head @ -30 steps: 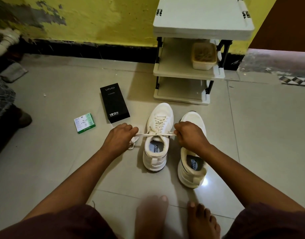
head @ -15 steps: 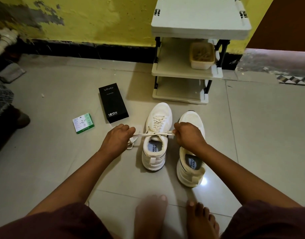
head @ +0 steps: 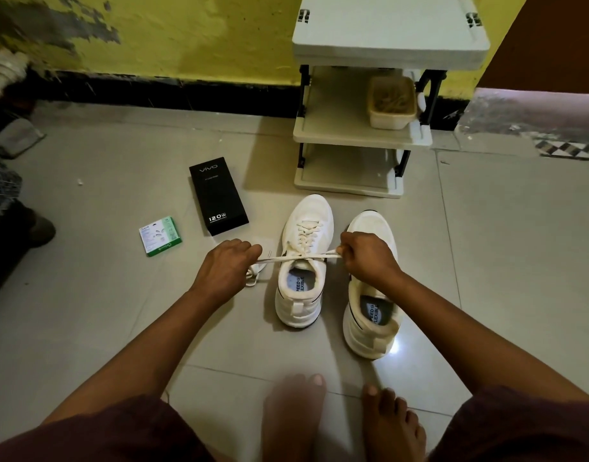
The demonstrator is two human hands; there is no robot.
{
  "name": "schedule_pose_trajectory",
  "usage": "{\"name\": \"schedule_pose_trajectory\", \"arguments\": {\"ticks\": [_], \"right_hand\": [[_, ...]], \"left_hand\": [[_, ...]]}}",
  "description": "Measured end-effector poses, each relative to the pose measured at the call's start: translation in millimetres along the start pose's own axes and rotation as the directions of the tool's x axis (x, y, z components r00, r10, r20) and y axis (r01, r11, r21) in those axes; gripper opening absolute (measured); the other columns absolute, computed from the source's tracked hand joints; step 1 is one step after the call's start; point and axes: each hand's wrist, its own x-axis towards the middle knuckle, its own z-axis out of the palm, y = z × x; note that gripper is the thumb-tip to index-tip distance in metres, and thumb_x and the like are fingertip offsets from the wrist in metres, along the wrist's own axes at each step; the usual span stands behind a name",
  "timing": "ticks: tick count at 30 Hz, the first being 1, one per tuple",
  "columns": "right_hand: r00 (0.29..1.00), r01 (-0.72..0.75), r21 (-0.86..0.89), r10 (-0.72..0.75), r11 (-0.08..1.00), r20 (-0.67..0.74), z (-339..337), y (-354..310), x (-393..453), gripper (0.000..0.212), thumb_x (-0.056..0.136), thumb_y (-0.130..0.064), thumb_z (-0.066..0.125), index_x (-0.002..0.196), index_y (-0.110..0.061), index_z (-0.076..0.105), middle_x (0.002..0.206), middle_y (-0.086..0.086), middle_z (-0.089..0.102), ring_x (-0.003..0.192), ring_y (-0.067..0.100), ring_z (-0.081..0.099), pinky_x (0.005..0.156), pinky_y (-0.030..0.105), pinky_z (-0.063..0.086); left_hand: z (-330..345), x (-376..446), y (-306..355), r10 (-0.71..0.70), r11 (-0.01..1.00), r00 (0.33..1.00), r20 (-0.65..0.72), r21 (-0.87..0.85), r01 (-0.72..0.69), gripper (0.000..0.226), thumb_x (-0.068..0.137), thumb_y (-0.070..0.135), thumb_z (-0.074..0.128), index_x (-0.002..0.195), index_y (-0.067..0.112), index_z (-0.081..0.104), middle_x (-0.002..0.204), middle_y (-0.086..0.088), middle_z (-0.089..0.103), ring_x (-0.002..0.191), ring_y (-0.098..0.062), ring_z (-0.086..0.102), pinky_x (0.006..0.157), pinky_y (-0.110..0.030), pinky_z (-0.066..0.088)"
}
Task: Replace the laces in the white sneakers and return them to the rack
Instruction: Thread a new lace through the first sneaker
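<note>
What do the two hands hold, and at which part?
Each pinches one free end of the lace of the left sneaker: left hand, right hand.

Taut lace (head: 296, 258) between fists (knot perhaps unfinished).

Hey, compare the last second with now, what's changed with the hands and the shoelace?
Almost nothing. The left hand and right hand still pinch the two ends of the lace, pulled taut sideways across the left sneaker; the hands barely shifted. The right sneaker, rack, black box and green packet stayed put.
</note>
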Motion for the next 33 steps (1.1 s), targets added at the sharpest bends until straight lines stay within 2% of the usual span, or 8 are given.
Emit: {"name": "schedule_pose_trajectory", "arguments": {"ticks": [3, 5, 9, 11, 18, 24, 28, 33], "right_hand": [[1.0, -0.013, -0.011, 0.013, 1.0, 0.004, -2, 0, -2, 0.022, 0.095, -0.019, 0.047, 0.098, -0.003, 0.06, 0.096, 0.016, 0.066, 0.088, 0.032, 0.059, 0.073, 0.037, 0.047], [1.0, -0.011, 0.022, 0.011, 1.0, 0.018, -2, -1, -2, 0.023, 0.095, -0.022, 0.048, 0.103, -0.003, 0.058, 0.099, 0.016, 0.066, 0.091, 0.033, 0.06, 0.072, 0.035, 0.045], [0.978, 0.012, 0.075, -0.027, 0.997, 0.207, 1, -12, -3, 0.05, 0.09, -0.03, 0.06, 0.131, -0.006, 0.045, 0.12, 0.015, 0.06, 0.109, 0.031, 0.056, 0.083, 0.033, 0.044], [0.961, 0.017, 0.058, -0.032, 0.998, 0.275, 7, -20, -2, 0.059, 0.087, -0.031, 0.064, 0.135, -0.006, 0.041, 0.127, 0.016, 0.057, 0.112, 0.031, 0.055, 0.089, 0.035, 0.044], [0.961, 0.017, 0.112, -0.047, 0.994, 0.271, 19, -40, 3, 0.062, 0.085, -0.026, 0.067, 0.138, -0.005, 0.04, 0.128, 0.018, 0.057, 0.114, 0.031, 0.056, 0.094, 0.036, 0.044], [0.966, -0.005, 0.163, -0.037, 0.987, 0.257, 26, -49, 4, 0.063, 0.088, -0.03, 0.063, 0.142, -0.011, 0.037, 0.136, 0.012, 0.051, 0.12, 0.029, 0.052, 0.097, 0.035, 0.043], [0.984, -0.025, 0.199, -0.011, 0.98, 0.18, 24, -45, -2, 0.059, 0.091, -0.028, 0.059, 0.142, -0.011, 0.036, 0.14, 0.011, 0.048, 0.125, 0.029, 0.048, 0.099, 0.033, 0.039], [0.989, -0.061, 0.238, 0.027, 0.969, 0.143, 21, -44, -2, 0.053, 0.091, -0.025, 0.058, 0.14, -0.012, 0.041, 0.14, 0.01, 0.049, 0.125, 0.027, 0.049, 0.098, 0.032, 0.039]], "left_hand": [[4, 0, -1, -0.066, 0.991, 0.998, -0.017, -0.119, 0.063, 0.018, 0.072, -0.001, 0.07, 0.078, 0.011, 0.057, 0.07, -0.008, 0.06, 0.064, -0.026, 0.052, 0.054, -0.027, 0.034], [2, 1, -1, -0.171, 0.915, 0.983, 0.068, -0.36, 0.184, 0.003, 0.087, 0.011, 0.061, 0.09, 0.011, 0.061, 0.085, -0.006, 0.064, 0.074, -0.021, 0.053, 0.062, -0.026, 0.036], [-1, 1, 11, -0.163, 0.561, 0.94, 0.301, -0.755, 0.339, 0.044, 0.083, 0.023, 0.069, 0.126, 0.016, 0.058, 0.112, 0.006, 0.06, 0.1, -0.011, 0.056, 0.085, -0.023, 0.044], [1, 3, 23, -0.114, 0.474, 0.925, 0.363, -0.798, 0.372, 0.056, 0.081, 0.022, 0.072, 0.133, 0.018, 0.051, 0.125, 0.006, 0.056, 0.111, -0.009, 0.053, 0.093, -0.02, 0.04], [9, 2, 20, -0.238, 0.444, 0.907, 0.349, -0.791, 0.421, 0.056, 0.079, 0.01, 0.073, 0.131, 0.014, 0.055, 0.133, -0.002, 0.056, 0.121, -0.016, 0.053, 0.104, -0.026, 0.039], [7, -9, -10, -0.252, 0.243, 0.87, 0.425, -0.842, 0.482, 0.043, 0.086, 0.009, 0.065, 0.128, 0.015, 0.057, 0.126, -0.003, 0.06, 0.11, -0.015, 0.059, 0.091, -0.023, 0.044], [20, -12, -52, -0.541, 0.519, 0.776, 0.325, -0.597, 0.612, 0.029, 0.089, 0.004, 0.055, 0.116, 0.01, 0.065, 0.118, -0.01, 0.064, 0.106, -0.023, 0.06, 0.091, -0.026, 0.042], [38, -8, -51, -0.415, 0.647, 0.811, 0.413, -0.493, 0.582, 0.048, 0.082, 0.011, 0.067, 0.128, 0.009, 0.055, 0.125, -0.016, 0.059, 0.115, -0.028, 0.056, 0.093, -0.026, 0.04]]}}
